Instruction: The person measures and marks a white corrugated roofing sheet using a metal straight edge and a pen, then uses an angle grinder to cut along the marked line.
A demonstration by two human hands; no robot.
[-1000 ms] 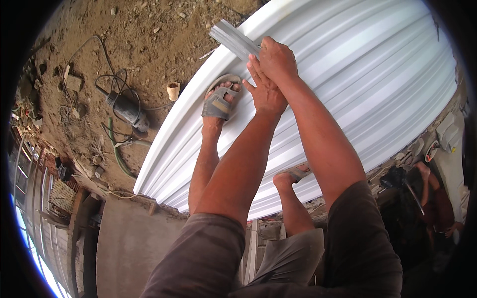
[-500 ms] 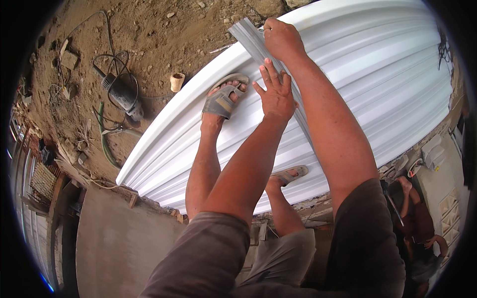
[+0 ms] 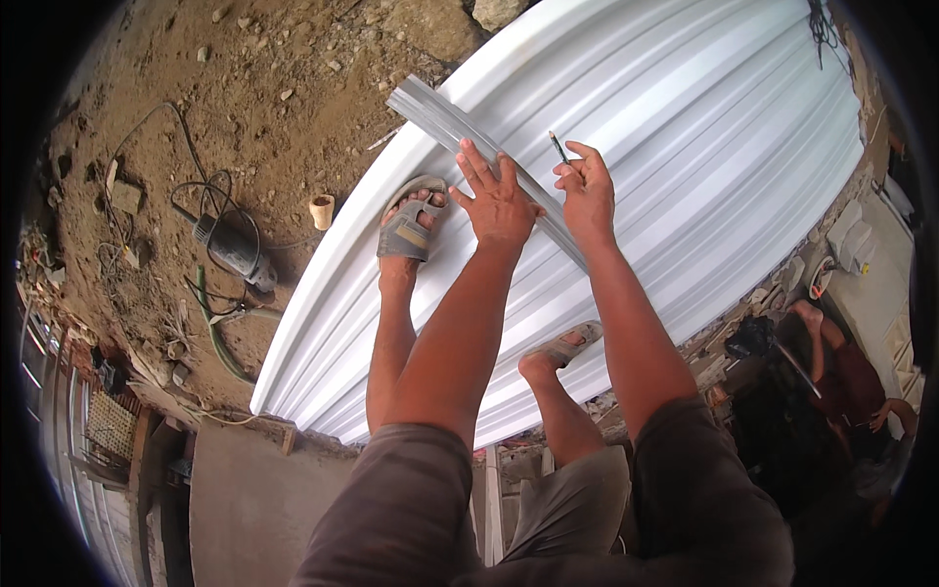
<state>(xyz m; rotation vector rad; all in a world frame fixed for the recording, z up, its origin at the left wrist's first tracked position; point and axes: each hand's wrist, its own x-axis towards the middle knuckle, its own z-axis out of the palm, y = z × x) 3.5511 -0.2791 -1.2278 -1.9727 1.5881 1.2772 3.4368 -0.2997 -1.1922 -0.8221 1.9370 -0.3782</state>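
Note:
A long grey metal channel (image 3: 437,115) lies slantwise across a ribbed white metal sheet (image 3: 665,176), its far end sticking out past the sheet's left edge. My left hand (image 3: 496,208) rests on the channel with fingers spread, and the thumb side reaches around its edge. To the right of the channel, my right hand (image 3: 590,196) is raised a little above the sheet. Between its thumb and fingers I hold a slim dark pencil (image 3: 558,147), pointing up and away from me. My sandalled left foot (image 3: 411,220) stands on the sheet beside the channel.
On the dirt at left lies a corded angle grinder (image 3: 235,251) beside a green hose (image 3: 220,342) and a small wooden cup-shaped piece (image 3: 321,210). My other sandalled foot (image 3: 567,344) is on the sheet's near part. Another person (image 3: 849,382) is below at right.
My right hand has drawn back from the channel's far end and lifted off it, so the pencil now shows. My left hand stays spread on the channel. The whole view has shifted.

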